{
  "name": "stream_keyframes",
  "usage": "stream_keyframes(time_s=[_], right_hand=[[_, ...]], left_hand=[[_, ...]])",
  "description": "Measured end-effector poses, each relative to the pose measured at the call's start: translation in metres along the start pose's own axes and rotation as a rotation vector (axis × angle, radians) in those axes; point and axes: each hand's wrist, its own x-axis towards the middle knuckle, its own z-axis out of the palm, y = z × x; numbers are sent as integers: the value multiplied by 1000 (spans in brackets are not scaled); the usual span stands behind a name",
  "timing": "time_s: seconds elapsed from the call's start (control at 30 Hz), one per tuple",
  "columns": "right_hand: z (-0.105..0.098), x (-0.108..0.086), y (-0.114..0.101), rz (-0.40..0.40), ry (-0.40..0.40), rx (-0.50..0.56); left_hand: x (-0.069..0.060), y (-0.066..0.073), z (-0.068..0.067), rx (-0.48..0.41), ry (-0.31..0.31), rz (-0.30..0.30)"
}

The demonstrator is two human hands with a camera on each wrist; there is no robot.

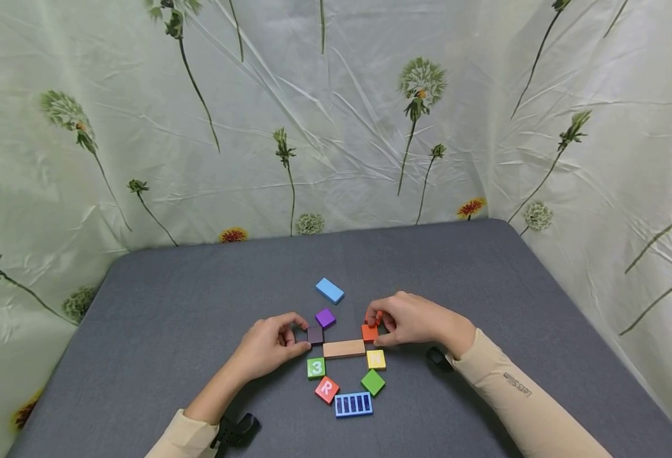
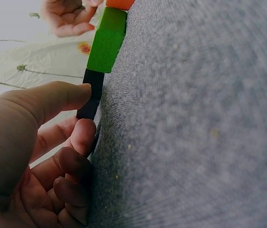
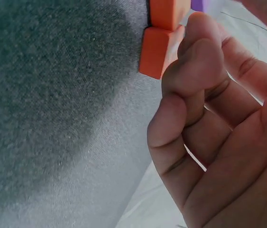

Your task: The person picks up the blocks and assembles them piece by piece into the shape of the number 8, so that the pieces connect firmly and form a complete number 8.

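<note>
My left hand point(image 1: 269, 346) pinches a dark purple block point(image 1: 315, 336) between thumb and index finger at the left of a ring of blocks. That block looks nearly black point(image 2: 93, 88) in the left wrist view, with a green block point(image 2: 107, 42) beyond it. Across the ring, my right hand point(image 1: 412, 323) has curled fingers and thumb about a red-orange block point(image 1: 378, 317), partly covered by the fingers. Beside it an orange block point(image 1: 369, 333) lies flat. In the right wrist view two orange blocks point(image 3: 154, 54) touch, set at an angle. A peach plank point(image 1: 344, 348) lies between the hands.
Nearer me are a green 3 block point(image 1: 316, 367), red R block point(image 1: 327, 390), blue slatted block point(image 1: 353, 404), green block point(image 1: 372, 382) and yellow block point(image 1: 376, 359). Farther off are a purple block point(image 1: 325, 318) and light blue block point(image 1: 330, 291). A floral curtain point(image 1: 347, 127) borders the grey table point(image 1: 198, 292).
</note>
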Motion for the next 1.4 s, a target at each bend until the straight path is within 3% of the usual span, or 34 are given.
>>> stream_keyframes(time_s=[0.3, 0.93, 1.07, 1.23, 1.4], right_hand=[[4, -20, -6, -13, -31, 54], [13, -19, -6, -56, -51, 66], [8, -16, -2, -36, -5, 50], [0, -9, 7, 16, 115, -33], [-5, -1, 14, 28, 147, -79]], left_hand=[[-1, 0, -1, 4, -2, -1], [-1, -2, 1, 13, 6, 0], [-1, -1, 1, 13, 12, 1], [-1, -1, 2, 14, 17, 3], [-1, -1, 2, 16, 11, -5]])
